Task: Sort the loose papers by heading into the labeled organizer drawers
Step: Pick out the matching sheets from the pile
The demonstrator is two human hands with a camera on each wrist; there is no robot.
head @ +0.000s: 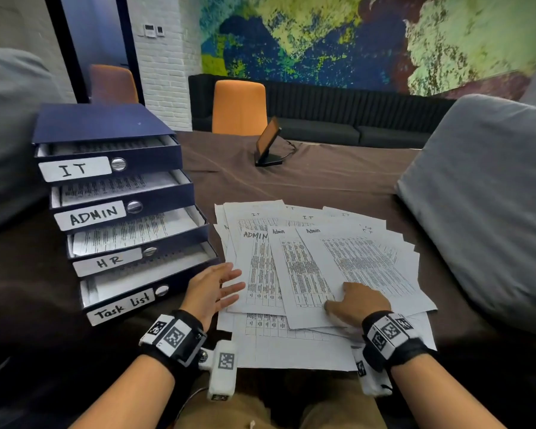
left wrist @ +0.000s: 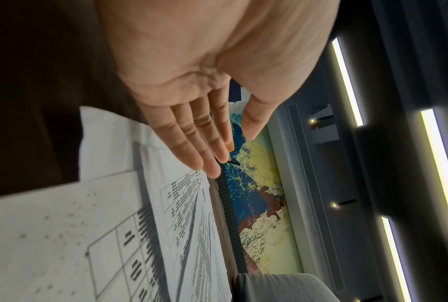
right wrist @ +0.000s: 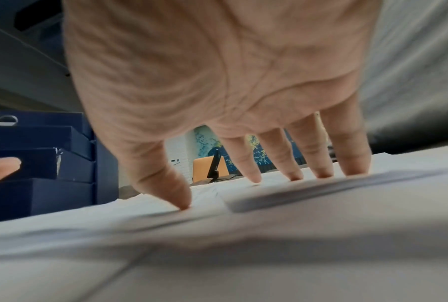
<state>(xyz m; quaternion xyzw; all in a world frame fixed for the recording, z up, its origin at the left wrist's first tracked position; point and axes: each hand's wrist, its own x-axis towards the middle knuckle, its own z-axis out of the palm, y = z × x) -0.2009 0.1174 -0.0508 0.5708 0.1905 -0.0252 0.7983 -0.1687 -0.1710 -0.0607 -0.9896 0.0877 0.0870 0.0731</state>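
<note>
Four drawers (head: 121,212); three Admin papers (head: 307,267) topmost.

Bare brown tabletop (head: 322,181) lies open beyond the fanned papers (head: 316,264), up to the small stand-up screen (head: 268,144). Left of the papers, the organizer (head: 118,193) blocks passage with four drawers pulled out; right of them a grey cushion (head: 483,193) crowds in.

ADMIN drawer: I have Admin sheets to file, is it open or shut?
Open. The ADMIN drawer is pulled out, printed papers visible inside.
</note>
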